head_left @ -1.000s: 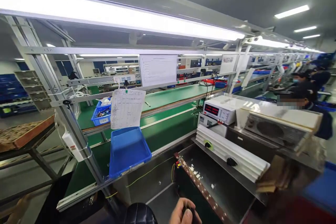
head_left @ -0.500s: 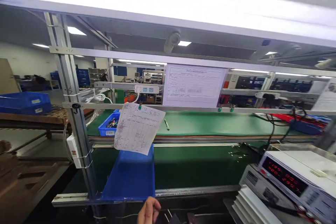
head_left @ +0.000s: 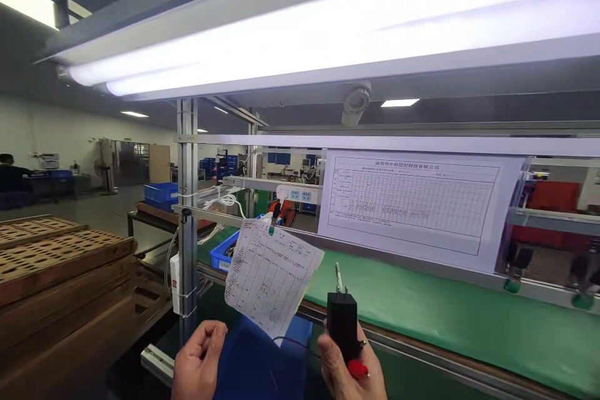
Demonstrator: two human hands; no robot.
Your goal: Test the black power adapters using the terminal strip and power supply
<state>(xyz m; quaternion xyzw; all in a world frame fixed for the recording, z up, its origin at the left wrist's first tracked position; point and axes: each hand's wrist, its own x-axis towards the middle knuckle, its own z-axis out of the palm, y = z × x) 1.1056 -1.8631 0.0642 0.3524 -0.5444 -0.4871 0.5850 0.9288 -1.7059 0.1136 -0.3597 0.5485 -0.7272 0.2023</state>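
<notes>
My right hand (head_left: 349,370) holds a small black plug adapter (head_left: 342,326) upright, its two metal prongs pointing up, with a red clip (head_left: 357,369) at its base. A thin dark wire (head_left: 290,342) runs from it toward my left hand (head_left: 199,362), whose fingers are curled and pinched on the wire's end. Both hands are low in the view, in front of a clipped paper form (head_left: 270,276) and above a blue tray (head_left: 260,365).
A green conveyor belt (head_left: 445,315) runs across behind the hands. A large printed chart (head_left: 412,203) hangs on the aluminium frame (head_left: 187,212). Wooden pallets (head_left: 60,287) are stacked at left. A power strip (head_left: 298,194) and a blue bin (head_left: 222,256) sit behind the paper form.
The view swung left and up, away from the test meters. Both hands rose into view; the right one now holds up the black adapter, the left pinches its wire.
</notes>
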